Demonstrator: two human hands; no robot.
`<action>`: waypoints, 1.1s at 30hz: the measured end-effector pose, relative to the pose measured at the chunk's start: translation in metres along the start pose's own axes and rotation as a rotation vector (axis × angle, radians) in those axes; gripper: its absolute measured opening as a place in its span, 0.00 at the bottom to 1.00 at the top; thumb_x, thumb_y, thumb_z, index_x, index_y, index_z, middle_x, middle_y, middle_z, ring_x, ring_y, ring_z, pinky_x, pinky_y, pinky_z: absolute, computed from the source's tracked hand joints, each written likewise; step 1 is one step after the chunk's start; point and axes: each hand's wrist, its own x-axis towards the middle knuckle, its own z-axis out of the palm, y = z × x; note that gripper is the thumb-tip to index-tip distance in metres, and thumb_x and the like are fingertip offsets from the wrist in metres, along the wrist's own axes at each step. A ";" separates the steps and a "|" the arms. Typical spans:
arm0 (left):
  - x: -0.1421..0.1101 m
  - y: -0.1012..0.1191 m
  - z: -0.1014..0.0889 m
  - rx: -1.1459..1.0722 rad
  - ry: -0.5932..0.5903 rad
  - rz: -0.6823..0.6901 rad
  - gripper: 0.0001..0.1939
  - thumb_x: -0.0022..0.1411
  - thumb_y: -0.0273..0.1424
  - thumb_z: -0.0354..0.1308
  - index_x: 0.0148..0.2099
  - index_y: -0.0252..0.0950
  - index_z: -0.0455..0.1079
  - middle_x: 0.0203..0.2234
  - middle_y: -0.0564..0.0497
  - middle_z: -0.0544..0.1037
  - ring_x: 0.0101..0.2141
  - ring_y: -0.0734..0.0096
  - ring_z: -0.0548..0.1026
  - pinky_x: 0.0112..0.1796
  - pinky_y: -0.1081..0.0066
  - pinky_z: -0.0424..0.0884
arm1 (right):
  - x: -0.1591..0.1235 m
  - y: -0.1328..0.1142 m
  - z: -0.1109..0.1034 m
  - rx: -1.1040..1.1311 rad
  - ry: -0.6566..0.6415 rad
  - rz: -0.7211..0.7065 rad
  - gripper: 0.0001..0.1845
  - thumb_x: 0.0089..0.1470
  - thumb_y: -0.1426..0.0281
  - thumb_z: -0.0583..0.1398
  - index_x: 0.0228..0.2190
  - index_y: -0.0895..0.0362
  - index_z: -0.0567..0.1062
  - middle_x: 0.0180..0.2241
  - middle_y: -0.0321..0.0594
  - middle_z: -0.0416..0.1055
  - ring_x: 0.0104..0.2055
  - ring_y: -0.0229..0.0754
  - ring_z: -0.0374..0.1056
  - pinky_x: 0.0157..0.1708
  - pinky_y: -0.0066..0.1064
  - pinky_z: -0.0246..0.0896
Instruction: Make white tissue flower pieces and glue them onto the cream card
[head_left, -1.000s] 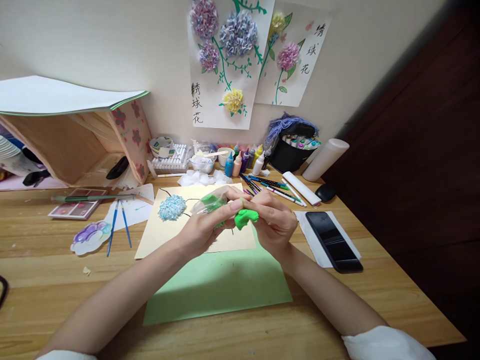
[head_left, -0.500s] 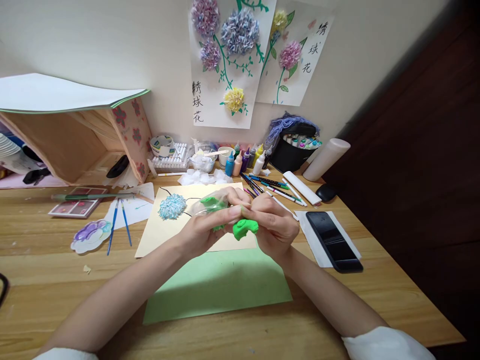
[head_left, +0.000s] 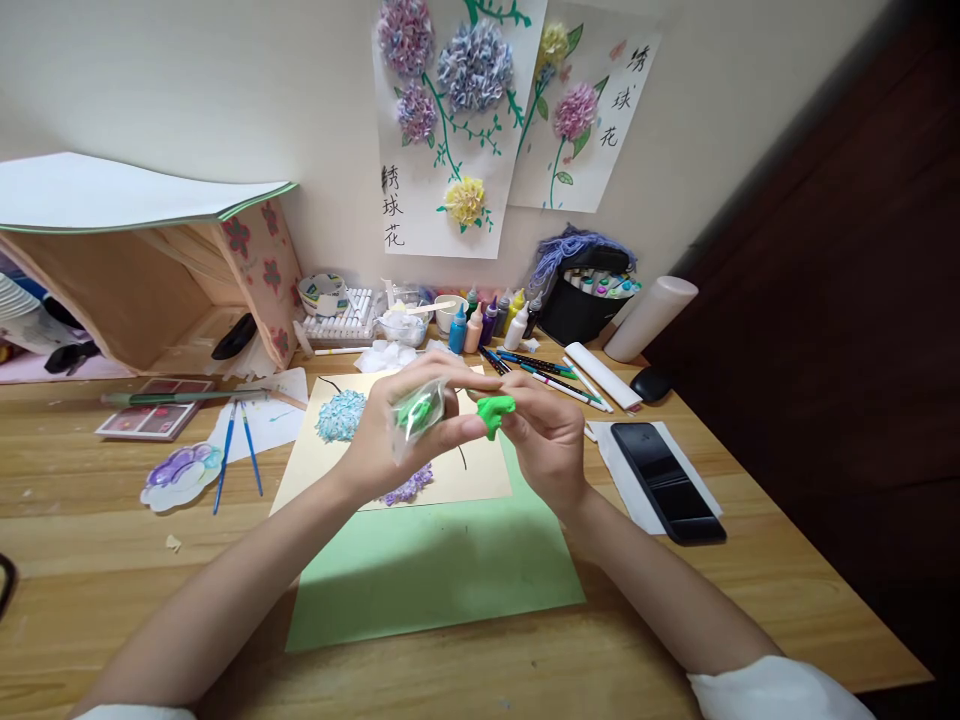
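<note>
Our left hand (head_left: pixel 375 428) and right hand (head_left: pixel 553 432) together pinch the clay (head_left: pixel 495 411); likely soft, light: we'd hold its edges.

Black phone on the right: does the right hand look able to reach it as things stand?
Probably yes: the phone lies beside the right hand with nothing standing between them, though that hand seems occupied pinching green clay.

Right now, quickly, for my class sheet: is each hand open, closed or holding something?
Left hand: curled, holding a clear bag with green material inside.
Right hand: closed, pinching a soft-looking green lump.
</note>
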 end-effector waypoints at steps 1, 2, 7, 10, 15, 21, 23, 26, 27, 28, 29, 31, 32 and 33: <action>0.000 0.001 -0.001 0.064 0.008 0.041 0.14 0.53 0.38 0.62 0.41 0.40 0.75 0.32 0.49 0.72 0.31 0.71 0.69 0.31 0.71 0.67 | 0.002 -0.002 -0.001 0.016 -0.006 0.038 0.08 0.54 0.66 0.60 0.35 0.47 0.79 0.29 0.36 0.70 0.32 0.37 0.66 0.32 0.31 0.63; 0.000 0.001 -0.002 0.125 0.017 0.077 0.13 0.53 0.36 0.63 0.42 0.41 0.75 0.32 0.49 0.72 0.32 0.71 0.70 0.33 0.71 0.68 | 0.004 -0.004 -0.001 0.024 -0.010 0.079 0.07 0.53 0.66 0.61 0.34 0.48 0.79 0.29 0.36 0.70 0.33 0.37 0.66 0.33 0.31 0.64; 0.001 0.005 -0.006 0.390 0.060 0.288 0.09 0.54 0.31 0.62 0.40 0.40 0.75 0.34 0.49 0.72 0.35 0.71 0.71 0.38 0.69 0.69 | 0.013 -0.016 -0.003 0.060 0.014 0.276 0.04 0.47 0.68 0.65 0.29 0.55 0.78 0.27 0.36 0.72 0.28 0.36 0.69 0.27 0.28 0.68; 0.002 0.006 -0.004 0.366 0.121 0.244 0.05 0.57 0.31 0.60 0.37 0.38 0.74 0.32 0.50 0.74 0.35 0.72 0.71 0.37 0.71 0.69 | 0.013 -0.018 -0.002 0.096 0.053 0.285 0.04 0.46 0.70 0.66 0.29 0.55 0.77 0.26 0.34 0.73 0.25 0.34 0.69 0.24 0.26 0.69; 0.000 0.006 0.000 0.319 0.278 0.031 0.06 0.57 0.34 0.60 0.35 0.37 0.72 0.29 0.52 0.75 0.31 0.74 0.72 0.32 0.75 0.68 | 0.007 -0.020 -0.001 -0.109 -0.017 0.095 0.12 0.51 0.75 0.62 0.38 0.51 0.77 0.36 0.37 0.74 0.35 0.37 0.70 0.32 0.31 0.71; 0.001 0.003 0.000 0.281 0.273 -0.008 0.05 0.54 0.32 0.62 0.31 0.37 0.72 0.26 0.54 0.75 0.29 0.75 0.71 0.32 0.75 0.66 | 0.009 -0.026 -0.002 -0.253 -0.095 0.071 0.12 0.52 0.76 0.61 0.39 0.52 0.77 0.37 0.38 0.71 0.38 0.37 0.68 0.36 0.31 0.69; 0.001 0.001 0.000 0.219 0.249 -0.069 0.05 0.55 0.33 0.61 0.32 0.37 0.72 0.27 0.54 0.75 0.29 0.75 0.71 0.31 0.75 0.65 | 0.010 -0.026 -0.002 -0.237 -0.066 0.068 0.10 0.51 0.76 0.61 0.37 0.52 0.76 0.35 0.37 0.71 0.38 0.37 0.68 0.37 0.30 0.69; 0.001 -0.004 0.002 0.079 0.250 -0.194 0.07 0.58 0.36 0.58 0.33 0.37 0.71 0.28 0.53 0.75 0.30 0.74 0.71 0.32 0.74 0.64 | 0.011 -0.023 -0.001 -0.173 0.072 0.068 0.17 0.47 0.76 0.65 0.40 0.51 0.70 0.33 0.33 0.71 0.36 0.35 0.69 0.36 0.30 0.68; 0.000 -0.005 0.004 0.045 0.247 -0.227 0.08 0.58 0.37 0.58 0.33 0.37 0.71 0.28 0.53 0.75 0.31 0.74 0.71 0.31 0.75 0.64 | 0.011 -0.022 -0.001 -0.173 0.099 0.078 0.22 0.45 0.75 0.66 0.42 0.50 0.69 0.32 0.32 0.71 0.35 0.36 0.69 0.36 0.30 0.68; 0.000 -0.005 0.005 0.023 0.234 -0.251 0.08 0.58 0.37 0.58 0.33 0.37 0.70 0.29 0.53 0.75 0.31 0.73 0.70 0.31 0.75 0.64 | 0.011 -0.021 -0.001 -0.190 0.097 0.087 0.24 0.44 0.75 0.67 0.43 0.50 0.68 0.33 0.32 0.71 0.35 0.36 0.69 0.36 0.30 0.68; -0.001 -0.006 0.006 0.011 0.214 -0.267 0.09 0.57 0.37 0.58 0.33 0.36 0.71 0.29 0.53 0.75 0.31 0.73 0.70 0.31 0.75 0.64 | 0.010 -0.020 -0.002 -0.221 0.071 0.093 0.25 0.43 0.74 0.67 0.44 0.50 0.69 0.34 0.33 0.70 0.35 0.36 0.68 0.36 0.30 0.68; -0.002 -0.006 0.008 0.005 0.170 -0.297 0.10 0.56 0.38 0.59 0.33 0.36 0.72 0.29 0.52 0.75 0.31 0.73 0.70 0.31 0.75 0.63 | 0.010 -0.020 -0.002 -0.290 0.018 0.079 0.19 0.44 0.73 0.67 0.40 0.52 0.72 0.35 0.36 0.70 0.35 0.36 0.68 0.34 0.30 0.68; -0.002 -0.005 0.009 0.006 0.153 -0.319 0.11 0.56 0.39 0.58 0.34 0.36 0.72 0.28 0.52 0.74 0.30 0.74 0.69 0.30 0.75 0.63 | 0.010 -0.019 -0.002 -0.316 0.010 0.056 0.14 0.45 0.74 0.66 0.37 0.52 0.74 0.34 0.37 0.70 0.35 0.37 0.68 0.34 0.30 0.68; -0.003 -0.005 0.009 0.008 0.141 -0.346 0.12 0.57 0.40 0.58 0.35 0.36 0.73 0.26 0.52 0.74 0.28 0.74 0.68 0.29 0.75 0.62 | 0.010 -0.020 -0.002 -0.336 0.019 0.028 0.10 0.47 0.74 0.65 0.34 0.53 0.75 0.33 0.37 0.70 0.35 0.37 0.68 0.33 0.30 0.67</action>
